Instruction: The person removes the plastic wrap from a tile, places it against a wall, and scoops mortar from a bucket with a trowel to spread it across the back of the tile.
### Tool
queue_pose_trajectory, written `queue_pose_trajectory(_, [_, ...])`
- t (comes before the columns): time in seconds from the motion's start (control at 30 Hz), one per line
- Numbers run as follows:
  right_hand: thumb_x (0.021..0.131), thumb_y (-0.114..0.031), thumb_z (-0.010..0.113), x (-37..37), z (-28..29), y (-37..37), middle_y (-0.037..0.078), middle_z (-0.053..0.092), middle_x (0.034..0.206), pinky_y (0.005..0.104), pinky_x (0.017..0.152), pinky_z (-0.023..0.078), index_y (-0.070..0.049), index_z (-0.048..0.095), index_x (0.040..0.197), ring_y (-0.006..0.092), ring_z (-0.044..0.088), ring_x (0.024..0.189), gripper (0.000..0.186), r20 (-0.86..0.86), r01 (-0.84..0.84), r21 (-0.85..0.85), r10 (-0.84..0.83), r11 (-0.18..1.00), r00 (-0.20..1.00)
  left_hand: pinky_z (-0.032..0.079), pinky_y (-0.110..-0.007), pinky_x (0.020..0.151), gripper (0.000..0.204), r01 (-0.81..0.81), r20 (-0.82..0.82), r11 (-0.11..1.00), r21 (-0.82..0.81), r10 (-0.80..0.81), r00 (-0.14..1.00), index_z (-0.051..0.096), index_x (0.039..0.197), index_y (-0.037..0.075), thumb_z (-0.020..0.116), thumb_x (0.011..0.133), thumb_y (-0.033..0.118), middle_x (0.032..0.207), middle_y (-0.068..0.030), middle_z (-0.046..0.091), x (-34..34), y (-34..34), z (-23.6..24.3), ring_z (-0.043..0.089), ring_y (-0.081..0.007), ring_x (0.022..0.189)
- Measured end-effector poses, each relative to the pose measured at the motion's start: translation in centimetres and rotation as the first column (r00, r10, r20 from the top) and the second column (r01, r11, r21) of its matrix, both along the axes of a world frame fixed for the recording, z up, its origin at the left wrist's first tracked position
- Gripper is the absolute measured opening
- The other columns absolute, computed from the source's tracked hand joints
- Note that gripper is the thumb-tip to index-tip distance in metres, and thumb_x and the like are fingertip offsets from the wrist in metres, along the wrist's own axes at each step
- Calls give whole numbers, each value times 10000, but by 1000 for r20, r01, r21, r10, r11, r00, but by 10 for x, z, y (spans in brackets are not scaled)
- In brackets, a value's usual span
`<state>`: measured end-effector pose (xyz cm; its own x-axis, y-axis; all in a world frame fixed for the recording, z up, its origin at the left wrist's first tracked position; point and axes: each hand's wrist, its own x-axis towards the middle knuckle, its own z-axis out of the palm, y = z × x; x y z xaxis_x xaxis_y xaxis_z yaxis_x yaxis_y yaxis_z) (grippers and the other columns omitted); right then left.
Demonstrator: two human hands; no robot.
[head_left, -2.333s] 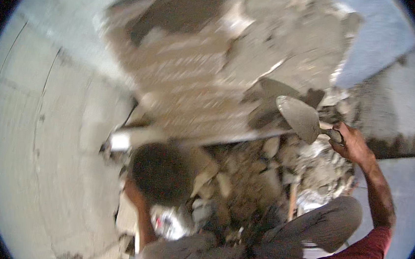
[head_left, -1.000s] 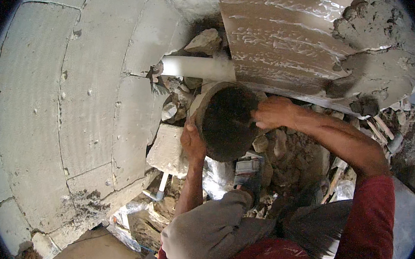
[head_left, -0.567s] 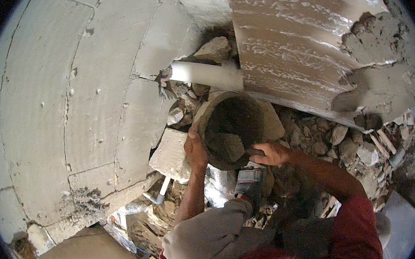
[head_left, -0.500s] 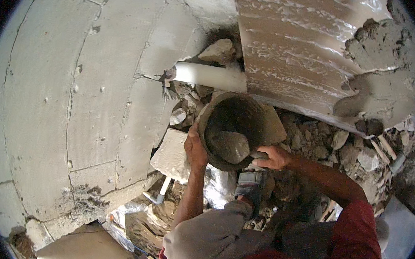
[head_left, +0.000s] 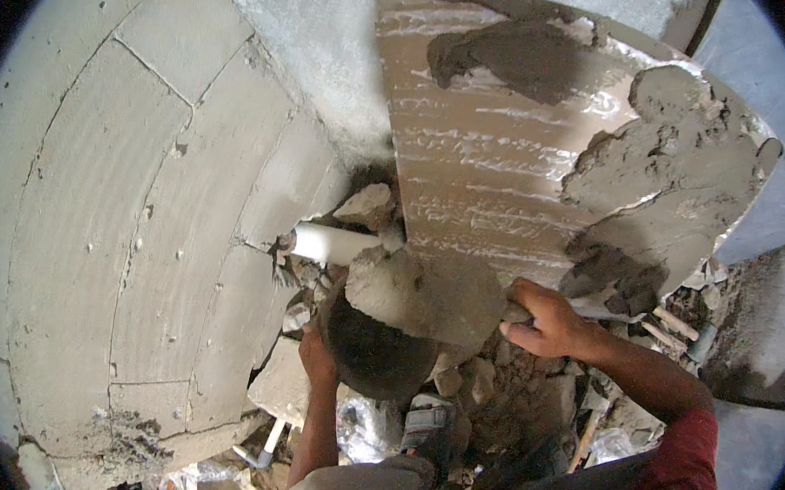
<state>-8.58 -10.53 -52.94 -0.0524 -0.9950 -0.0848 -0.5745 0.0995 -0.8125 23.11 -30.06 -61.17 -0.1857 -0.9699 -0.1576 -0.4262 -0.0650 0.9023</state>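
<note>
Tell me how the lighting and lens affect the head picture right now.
Head view: the block wall looks bowed near the dark rim, the bucket is deeply shadowed inside, the white pipe looks bright, and the brown panel shows patches of glare.

The mortar point(head_left: 389, 287) on your trowel point(head_left: 476, 308) looks damp, grainy and rough-edged; the bucket point(head_left: 390, 375) at 6 o'clock is dark and matt inside. The brown panel point(head_left: 483, 169) at 1 o'clock is smooth between glossy pale ridges point(head_left: 476, 143). At 9 o'clock, the pipe point(head_left: 329, 244) looks like smooth white plastic and the block wall point(head_left: 175, 273) beyond is matt. Your red sleeve point(head_left: 682, 480) at 4 o'clock is matt cloth.
</note>
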Motion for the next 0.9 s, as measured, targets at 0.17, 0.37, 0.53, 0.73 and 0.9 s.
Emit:
queue_pose_trajectory(0.17, [706, -220, 707, -21, 30, -1, 203, 587, 926, 394, 761, 469, -2, 482, 1092, 341, 601, 858, 496, -41, 288, -148, -296, 946, 954, 435, -334, 799, 517, -4, -237, 1000, 29, 11, 972, 570, 1066, -49, 326, 963, 396, 1001, -125, 605, 1, -2, -16, 551, -207, 891])
queue_pose_trajectory(0.37, [762, -236, 681, -45, 52, -15, 205, 596, 805, 397, 687, 475, 2, 508, 1065, 350, 605, 751, 422, -196, 367, -257, -420, 894, 886, 434, -348, 809, 527, -12, -230, 996, 90, 33, 973, 569, 1052, -57, 328, 960, 403, 991, -125, 606, 3, -5, -15, 553, -222, 899])
queue_pose_trajectory(0.53, [903, -265, 527, -55, 25, -30, 198, 560, 635, 395, 543, 448, 40, 492, 1030, 346, 568, 567, 332, -496, 427, -352, -553, 833, 670, 426, -355, 812, 507, 24, -89, 997, -73, -31, 996, 567, 1043, -62, 332, 961, 380, 995, -133, 602, 2, -11, -13, 550, -228, 892])
queue_pose_trajectory(0.73, [943, -370, 404, -21, 2, -59, 297, 563, 761, 491, 672, 430, 99, 473, 1016, 458, 564, 746, 479, -317, 645, -125, -646, 754, 694, 411, -368, 829, 522, 79, -58, 997, 1, -79, 995, 552, 1081, -76, 328, 957, 379, 1032, -165, 591, -2, -10, -2, 539, -269, 912])
queue_pose_trajectory(0.9, [924, -410, 417, 3, -32, -61, 329, 569, 811, 539, 695, 441, 65, 480, 960, 504, 554, 800, 481, -164, 715, -75, -715, 696, 679, 399, -371, 836, 555, 56, 83, 998, -29, -53, 995, 551, 1062, -83, 344, 946, 418, 1023, -167, 590, 12, -20, -27, 529, -270, 925])
